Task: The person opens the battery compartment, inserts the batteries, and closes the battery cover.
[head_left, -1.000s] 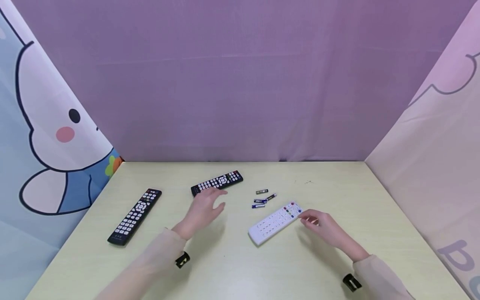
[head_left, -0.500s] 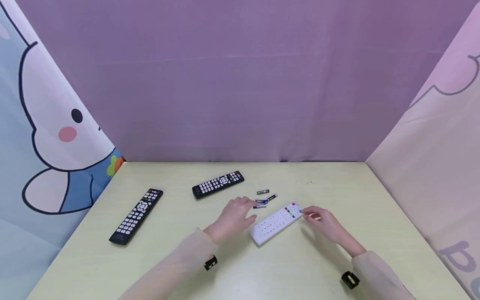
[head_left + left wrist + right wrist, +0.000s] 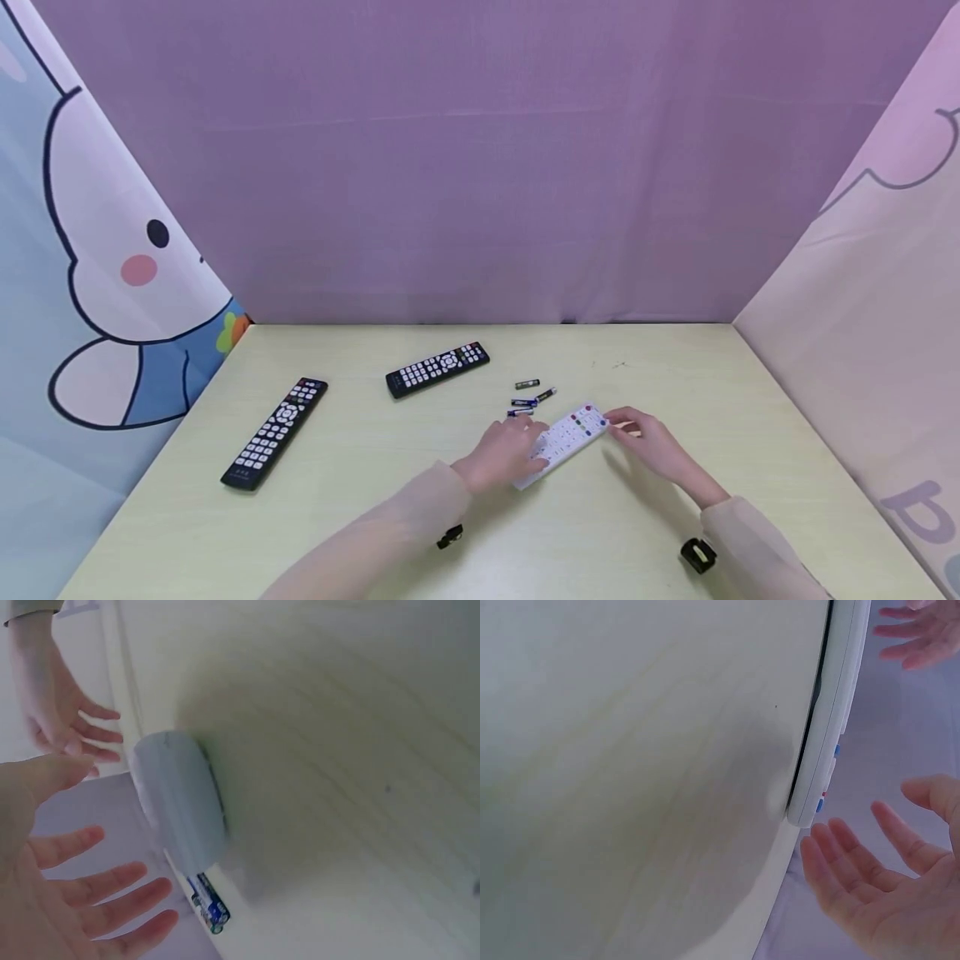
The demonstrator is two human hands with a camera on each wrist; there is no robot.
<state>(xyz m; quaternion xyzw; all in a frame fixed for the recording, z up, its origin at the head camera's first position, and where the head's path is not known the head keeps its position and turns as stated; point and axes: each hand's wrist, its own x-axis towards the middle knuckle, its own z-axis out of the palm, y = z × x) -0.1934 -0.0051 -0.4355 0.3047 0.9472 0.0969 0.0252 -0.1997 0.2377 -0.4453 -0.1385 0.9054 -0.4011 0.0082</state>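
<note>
A white remote control [image 3: 573,430] lies face up and slanted on the table. My left hand [image 3: 501,454] hovers over its near left end and hides part of the buttons. In the left wrist view, the fingers of that hand are spread and stand apart from the remote's rounded end [image 3: 180,802]. At the remote's far right end is my right hand [image 3: 651,446], its fingertips close to the corner. The right wrist view has these fingers loosely bent, with nothing held between them and the thumb. Several small batteries [image 3: 527,384] lie just behind the white remote.
One black remote [image 3: 438,369] lies at the back, left of the batteries. Another black remote [image 3: 274,433] lies slanted at the left of the pale table [image 3: 360,517]. A purple cloth [image 3: 465,167] hangs behind the table, and printed cloths flank both sides.
My left hand has moved right, from beside the back black remote to above the near end of the white remote. The right hand has barely shifted at the other end.
</note>
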